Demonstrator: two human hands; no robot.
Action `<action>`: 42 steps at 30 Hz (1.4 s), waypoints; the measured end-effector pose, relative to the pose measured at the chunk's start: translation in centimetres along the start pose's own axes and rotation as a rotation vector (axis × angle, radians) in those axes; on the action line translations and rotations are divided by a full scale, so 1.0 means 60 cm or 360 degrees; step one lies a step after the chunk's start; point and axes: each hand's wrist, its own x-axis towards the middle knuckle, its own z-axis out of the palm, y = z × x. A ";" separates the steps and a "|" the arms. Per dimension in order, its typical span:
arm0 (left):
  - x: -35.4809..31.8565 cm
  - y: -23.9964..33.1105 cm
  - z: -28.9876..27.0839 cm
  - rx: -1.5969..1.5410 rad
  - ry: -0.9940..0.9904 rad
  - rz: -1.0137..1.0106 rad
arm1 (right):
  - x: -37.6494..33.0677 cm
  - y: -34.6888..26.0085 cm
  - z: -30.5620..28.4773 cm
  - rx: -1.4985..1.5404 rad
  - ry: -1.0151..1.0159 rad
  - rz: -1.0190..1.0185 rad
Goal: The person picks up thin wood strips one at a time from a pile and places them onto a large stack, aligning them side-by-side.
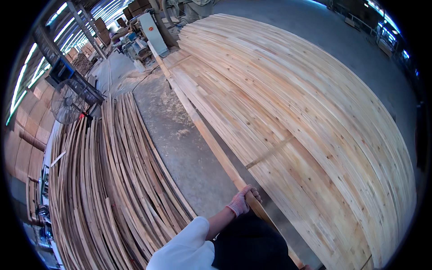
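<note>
A long, narrow wooden board runs from the lower edge up toward the machine at the far end. My left hand, in a pale knitted glove, is closed around its near part, with the fingers over the right edge. Beside the board's near end, at the bottom rim, a sliver of what may be my right hand shows; its fingers are hidden. To the right of the board lies a wide stack of light, knotty planks, with a narrow dark gap between them along the near stretch.
Rough strips lie in a long pile on the left. A standing fan is behind them. Sawdust covers part of the floor. A machine with a pale cabinet stands at the far end, with a person near it.
</note>
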 end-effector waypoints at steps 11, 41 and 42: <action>0.023 -0.066 -0.039 -0.0040 0.0212 0.0195 | 0.052 0.008 -0.061 0.0138 -0.0277 0.0133; 0.052 0.407 0.096 0.0569 0.0413 0.0808 | 0.004 0.018 -0.278 0.1121 0.0097 0.0054; 0.066 0.430 0.090 0.0483 0.0418 0.0834 | 0.023 -0.021 -0.272 0.1202 0.0134 -0.0007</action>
